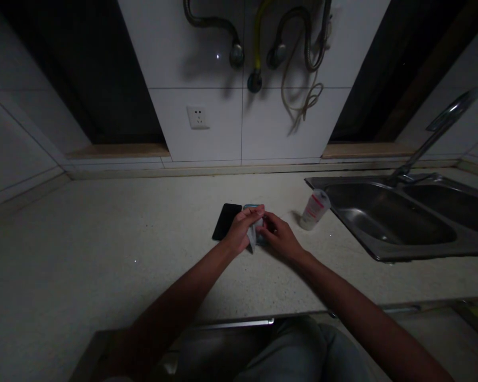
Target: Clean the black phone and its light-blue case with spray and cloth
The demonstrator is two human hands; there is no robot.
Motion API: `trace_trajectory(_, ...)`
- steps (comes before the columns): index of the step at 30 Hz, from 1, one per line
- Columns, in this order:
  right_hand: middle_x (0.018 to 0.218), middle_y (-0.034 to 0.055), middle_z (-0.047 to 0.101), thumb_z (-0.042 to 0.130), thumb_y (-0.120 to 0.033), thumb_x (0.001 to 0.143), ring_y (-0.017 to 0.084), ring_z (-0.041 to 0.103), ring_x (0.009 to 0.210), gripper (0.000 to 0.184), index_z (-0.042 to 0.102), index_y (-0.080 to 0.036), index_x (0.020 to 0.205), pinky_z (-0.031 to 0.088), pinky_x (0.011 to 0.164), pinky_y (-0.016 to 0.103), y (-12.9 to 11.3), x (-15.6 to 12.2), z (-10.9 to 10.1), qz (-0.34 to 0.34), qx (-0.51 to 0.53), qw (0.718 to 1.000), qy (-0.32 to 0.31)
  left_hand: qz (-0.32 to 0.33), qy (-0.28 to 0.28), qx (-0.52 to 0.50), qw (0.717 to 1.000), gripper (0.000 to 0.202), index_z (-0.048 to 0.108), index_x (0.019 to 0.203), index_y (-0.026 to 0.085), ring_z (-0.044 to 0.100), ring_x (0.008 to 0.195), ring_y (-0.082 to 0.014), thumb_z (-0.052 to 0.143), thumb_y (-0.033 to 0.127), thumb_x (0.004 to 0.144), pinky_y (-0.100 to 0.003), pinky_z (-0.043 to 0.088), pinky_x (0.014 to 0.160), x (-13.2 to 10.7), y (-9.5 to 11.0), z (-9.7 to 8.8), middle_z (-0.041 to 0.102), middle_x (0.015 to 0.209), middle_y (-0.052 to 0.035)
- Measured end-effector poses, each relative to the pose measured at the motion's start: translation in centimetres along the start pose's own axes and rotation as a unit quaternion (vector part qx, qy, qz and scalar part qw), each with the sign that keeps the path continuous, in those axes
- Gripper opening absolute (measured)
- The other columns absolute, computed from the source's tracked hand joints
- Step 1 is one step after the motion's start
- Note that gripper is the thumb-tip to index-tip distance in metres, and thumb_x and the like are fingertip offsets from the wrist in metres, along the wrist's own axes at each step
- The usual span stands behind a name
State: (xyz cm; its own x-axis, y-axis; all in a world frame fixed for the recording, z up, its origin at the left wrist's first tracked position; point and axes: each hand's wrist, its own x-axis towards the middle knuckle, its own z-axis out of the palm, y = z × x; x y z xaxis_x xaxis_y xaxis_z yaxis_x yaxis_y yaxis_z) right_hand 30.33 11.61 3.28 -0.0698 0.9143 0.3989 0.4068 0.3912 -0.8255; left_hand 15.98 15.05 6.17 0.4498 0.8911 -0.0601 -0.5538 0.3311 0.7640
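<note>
Both hands meet above the counter near its middle. My left hand (241,232) is closed around a thin whitish cloth (252,242), whose pointed corner hangs down below the fingers. From the other side, my right hand (282,237) has its fingers curled in against the cloth, with thumb and fingertips pinched close to it. A black smartphone (224,223) lies flat just left of my left hand. Under the hands lies a flat thing with a blue edge (250,206), mostly covered, so its kind is hidden.
A translucent plastic cup with red print (315,210) stands right of my right hand, near the steel double sink (376,257) and its faucet (434,139). On the tiled wall are a socket (198,118), hoses (215,22) and a looped cord (302,110).
</note>
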Motion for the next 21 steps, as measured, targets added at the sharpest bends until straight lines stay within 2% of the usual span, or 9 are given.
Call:
trace_trajectory(2,0.072,-0.002,0.054,0.066,-0.04,0.084,0.016,0.047,0.064,0.04,0.063,-0.02,0.119,0.04,0.063,0.03,-0.2,0.1,-0.2,0.009,-0.01,1.0,0.013,0.003,-0.006,-0.002,1.0,0.029,0.071,0.093,0.012,0.061,0.078,-0.0131,0.082,0.024,0.068,-0.025,0.046,0.073,-0.2,0.0,0.2,0.068,0.093,-0.0066)
trace_trajectory(6,0.071,-0.0005,0.054,0.069,-0.037,0.081,0.016,0.048,0.065,0.015,0.069,-0.022,0.084,0.039,0.062,0.031,-0.6,0.1,-0.4,-0.021,-0.005,0.999,0.045,0.021,-0.013,-0.016,1.0,0.02,0.07,0.089,0.013,0.062,0.089,-0.0167,0.075,0.025,0.073,-0.026,0.046,0.079,-0.1,0.1,0.5,0.067,0.093,-0.0074)
trace_trajectory(9,0.074,0.0005,0.054,0.071,-0.036,0.079,0.016,0.049,0.068,0.016,0.065,-0.022,0.073,0.04,0.064,0.031,-1.0,0.3,-0.8,-0.045,0.011,0.996,0.071,0.064,0.015,0.009,0.998,0.014,0.069,0.085,0.015,0.062,0.1,-0.0205,0.071,0.026,0.076,-0.03,0.045,0.089,0.1,0.5,0.5,0.068,0.098,-0.0084)
trace_trajectory(11,0.079,0.0016,0.055,0.073,-0.039,0.076,0.017,0.051,0.074,0.021,0.061,-0.022,0.068,0.043,0.067,0.03,-1.2,0.4,-1.1,-0.043,0.051,0.994,0.092,0.117,0.057,0.101,0.986,0.009,0.068,0.084,0.018,0.06,0.105,-0.0221,0.069,0.025,0.079,-0.032,0.045,0.093,0.1,0.9,0.3,0.067,0.102,-0.0082)
trace_trajectory(13,0.08,0.0017,0.055,0.072,-0.042,0.073,0.017,0.052,0.074,0.025,0.058,-0.022,0.067,0.043,0.065,0.03,-1.3,0.6,-1.3,-0.003,0.122,0.987,0.107,0.182,0.088,0.242,0.949,0.006,0.068,0.085,0.02,0.058,0.108,-0.0233,0.067,0.02,0.079,-0.033,0.042,0.098,-0.1,1.4,0.0,0.065,0.104,-0.0076)
trace_trajectory(16,0.069,-0.0021,0.053,0.069,-0.045,0.071,0.015,0.049,0.061,0.026,0.055,-0.023,0.072,0.039,0.055,0.027,-1.4,0.7,-1.4,0.106,0.238,0.959,0.114,0.238,0.079,0.445,0.86,0.012,0.068,0.086,0.023,0.053,0.116,-0.027,0.065,0.015,0.078,-0.036,0.033,0.11,-0.6,2.0,-0.7,0.064,0.106,-0.0093)
trace_trajectory(19,0.061,-0.0057,0.05,0.072,-0.043,0.067,0.011,0.044,0.052,0.029,0.052,-0.023,0.073,0.034,0.05,0.024,-1.6,0.8,-1.2,0.161,0.294,0.936,0.109,0.2,0.093,0.588,0.778,0.011,0.065,0.091,0.023,0.054,0.116,-0.0324,0.064,0.019,0.081,-0.045,0.03,0.112,-1.1,1.7,-1.3,0.065,0.101,-0.012)
trace_trajectory(21,0.059,-0.0066,0.051,0.076,-0.043,0.063,0.011,0.043,0.05,0.033,0.052,-0.022,0.073,0.033,0.05,0.024,-1.6,0.9,-0.9,0.177,0.299,0.932,0.101,0.163,0.118,0.625,0.754,0.01,0.063,0.091,0.023,0.057,0.114,-0.0358,0.066,0.023,0.082,-0.05,0.032,0.11,-1.3,1.0,-1.6,0.064,0.092,-0.0118)
